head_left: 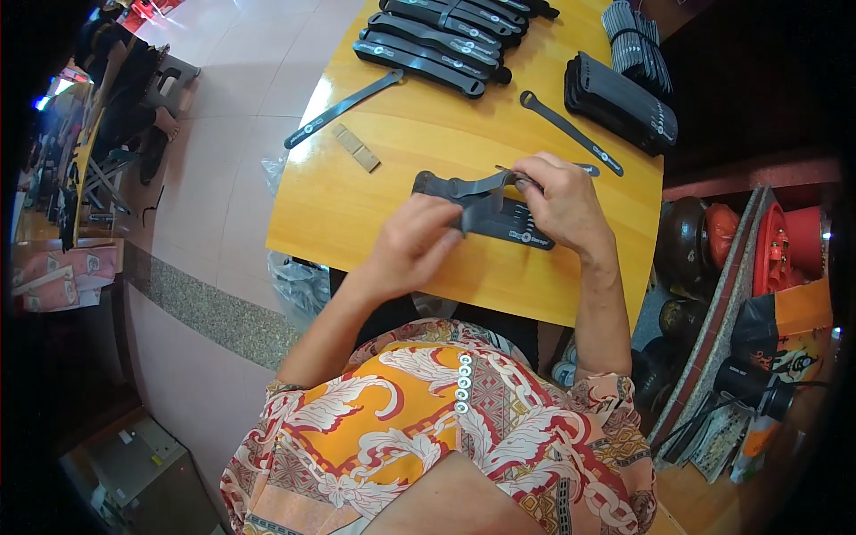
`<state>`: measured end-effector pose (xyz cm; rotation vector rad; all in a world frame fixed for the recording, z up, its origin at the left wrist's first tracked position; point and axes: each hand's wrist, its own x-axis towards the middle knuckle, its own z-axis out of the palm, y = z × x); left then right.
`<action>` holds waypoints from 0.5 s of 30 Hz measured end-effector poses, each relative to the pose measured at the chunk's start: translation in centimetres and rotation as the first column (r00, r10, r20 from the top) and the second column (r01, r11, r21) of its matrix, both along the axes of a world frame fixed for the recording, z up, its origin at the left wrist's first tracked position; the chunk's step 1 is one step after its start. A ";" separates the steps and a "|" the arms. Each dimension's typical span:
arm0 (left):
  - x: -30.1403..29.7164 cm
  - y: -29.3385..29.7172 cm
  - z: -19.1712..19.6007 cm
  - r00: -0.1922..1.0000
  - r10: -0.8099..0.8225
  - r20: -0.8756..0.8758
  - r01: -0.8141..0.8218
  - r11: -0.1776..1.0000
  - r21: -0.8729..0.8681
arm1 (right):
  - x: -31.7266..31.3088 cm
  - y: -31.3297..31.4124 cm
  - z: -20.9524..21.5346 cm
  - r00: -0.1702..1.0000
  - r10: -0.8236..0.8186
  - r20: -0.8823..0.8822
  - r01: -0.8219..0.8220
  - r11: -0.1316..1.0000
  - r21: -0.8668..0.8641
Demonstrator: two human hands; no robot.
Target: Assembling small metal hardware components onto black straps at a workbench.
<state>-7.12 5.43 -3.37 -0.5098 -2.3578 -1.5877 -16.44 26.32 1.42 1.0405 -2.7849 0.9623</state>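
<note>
A wide flat bundle of dark straps [506, 228] with pale print lies on the yellow table in front of me. Over it, my right hand [563, 198] pinches a narrow black strap [481, 185] between thumb and fingers. My left hand [415, 242] is curled at the bundle's near left side, its fingertips on a motion-blurred part of the strap. Part of the bundle is covered by my hands. One loose black strap with a holed end [571, 132] lies beyond my right hand, and another loose strap [343, 109] lies to the far left.
Bundled black straps [432, 58] sit at the table's far side. A stack of dark straps [620, 102] and a banded grey bundle [636, 45] are at the far right. A small brown folded piece [357, 147] lies left. Shelves with jars [685, 245] stand beside the table [401, 285].
</note>
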 end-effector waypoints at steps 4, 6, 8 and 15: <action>-1.4 1.1 0.1 0.990 0.001 -0.142 -0.028 0.982 -0.188 | -0.5 -0.2 1.4 0.999 0.017 0.046 -0.015 0.999 -0.046; -2.0 1.2 0.1 0.986 0.000 -0.167 -0.044 0.965 -0.259 | -0.7 -0.3 1.8 0.973 0.003 0.229 0.021 0.995 -0.102; -2.1 1.4 -0.1 0.987 -0.024 -0.157 -0.036 0.929 -0.368 | -1.0 -0.4 0.9 0.946 0.005 0.324 0.066 0.976 -0.207; -3.5 3.4 0.7 0.959 0.216 -0.186 -0.265 0.916 -0.300 | -0.8 0.5 0.4 0.778 0.171 0.605 0.250 0.799 -0.547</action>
